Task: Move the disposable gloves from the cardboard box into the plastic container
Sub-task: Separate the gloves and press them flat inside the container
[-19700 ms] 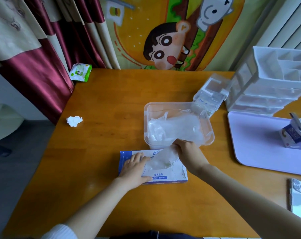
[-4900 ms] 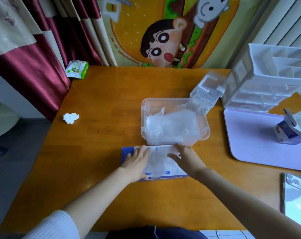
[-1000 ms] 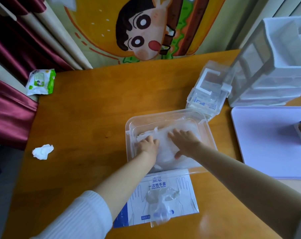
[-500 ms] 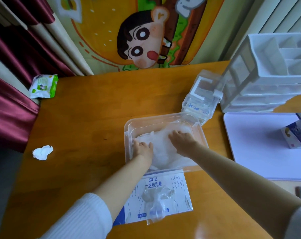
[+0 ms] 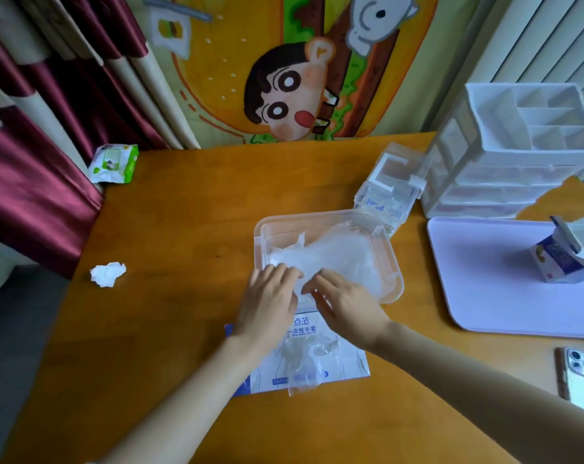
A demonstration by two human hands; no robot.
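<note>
A clear plastic container [image 5: 386, 244] stands on the wooden table with a heap of thin see-through disposable gloves [image 5: 337, 259] inside. Just in front of it lies the flat white-and-blue cardboard glove box [image 5: 346, 361]; a crumpled glove [image 5: 302, 370] sticks out of its opening. My left hand [image 5: 269, 299] and my right hand [image 5: 342, 303] are over the container's near rim, fingers loosely bent, their tips at the near edge of the glove heap. Neither hand visibly holds a glove.
A clear lidded box [image 5: 389, 189] and a white drawer organiser [image 5: 518, 152] stand behind the container at the right. A lilac tray [image 5: 485, 279] carries a small carton [image 5: 565, 259]. A phone [image 5: 582, 373] lies at the right edge; a crumpled tissue [image 5: 107, 273] and wipes pack [image 5: 114, 163] lie left.
Both hands have drawn back from the middle of the glove heap to the container's near rim. The camera has tilted up and pulled back.
</note>
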